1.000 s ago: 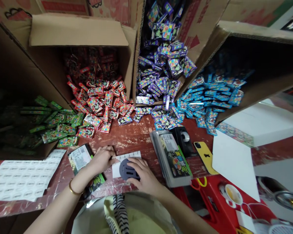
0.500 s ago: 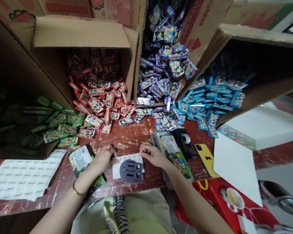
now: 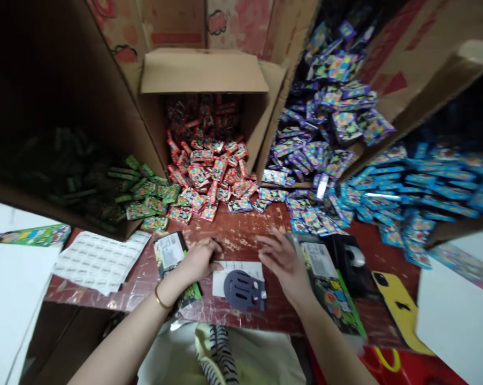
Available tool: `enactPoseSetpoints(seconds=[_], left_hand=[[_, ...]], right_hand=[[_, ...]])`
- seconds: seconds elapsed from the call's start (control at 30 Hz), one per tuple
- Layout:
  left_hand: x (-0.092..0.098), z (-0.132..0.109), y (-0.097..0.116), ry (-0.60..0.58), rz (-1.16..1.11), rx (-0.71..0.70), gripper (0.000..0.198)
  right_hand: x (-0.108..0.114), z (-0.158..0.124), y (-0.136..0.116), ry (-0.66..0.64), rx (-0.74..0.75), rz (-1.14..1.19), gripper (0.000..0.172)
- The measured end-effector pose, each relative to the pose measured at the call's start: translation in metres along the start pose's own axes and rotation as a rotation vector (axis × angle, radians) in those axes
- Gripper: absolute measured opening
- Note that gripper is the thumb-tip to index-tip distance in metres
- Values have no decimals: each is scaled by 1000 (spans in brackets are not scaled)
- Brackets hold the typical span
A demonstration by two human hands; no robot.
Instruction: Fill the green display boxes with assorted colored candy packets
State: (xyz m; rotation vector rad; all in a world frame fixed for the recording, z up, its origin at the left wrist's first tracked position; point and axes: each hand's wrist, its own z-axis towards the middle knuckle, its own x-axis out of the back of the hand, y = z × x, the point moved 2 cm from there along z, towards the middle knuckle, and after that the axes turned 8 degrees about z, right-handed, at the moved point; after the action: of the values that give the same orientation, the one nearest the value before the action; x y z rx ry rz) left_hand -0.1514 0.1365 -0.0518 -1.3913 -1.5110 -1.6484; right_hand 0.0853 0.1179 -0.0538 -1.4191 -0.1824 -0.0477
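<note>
A small white label sheet lies on the table, with a flat dark-grey slotted piece, rounded at one end, on top of it. My left hand has its fingers curled and its thumb on the sheet's upper left corner. Right of the sheet, my right hand is raised and slightly blurred, fingers apart with nothing visible in them. Beside my left wrist lies a green-and-black printed pack with a white label. A similar pack in clear plastic lies beyond my right wrist.
Open cartons at the back spill green packets, red packets, purple packets and blue packets. Printed label sheets lie at left. A black tape dispenser and a yellow phone are at right.
My right hand has let go of the sheet's right edge and opened, moving off to the right. The left hand stays at the sheet's corner. The view has turned left.
</note>
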Motion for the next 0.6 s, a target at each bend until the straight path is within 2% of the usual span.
enactPoseSetpoints(seconds=[0.07, 0.13, 0.17, 0.23, 0.3, 0.43, 0.6], left_hand=[[19, -16, -17, 180, -9, 102, 32], [31, -34, -45, 428, -30, 279, 31], [32, -41, -60, 489, -36, 343, 32], [26, -49, -85, 529, -58, 415, 34], [18, -50, -100, 518, -108, 434, 31], [15, -51, -101, 506, -296, 449, 27], [27, -64, -84, 431, -638, 466, 37]], right_hand=[[-33, -16, -22, -64, 83, -42, 83], [-74, -37, -34, -265, 148, -127, 100], [-94, -46, -36, -381, 179, -177, 109], [-127, -61, -30, -541, 213, -272, 123], [-146, -69, -17, -577, 206, -337, 125], [-153, -74, 9, -525, 144, -302, 116], [-128, -90, 23, -439, 93, -143, 111]])
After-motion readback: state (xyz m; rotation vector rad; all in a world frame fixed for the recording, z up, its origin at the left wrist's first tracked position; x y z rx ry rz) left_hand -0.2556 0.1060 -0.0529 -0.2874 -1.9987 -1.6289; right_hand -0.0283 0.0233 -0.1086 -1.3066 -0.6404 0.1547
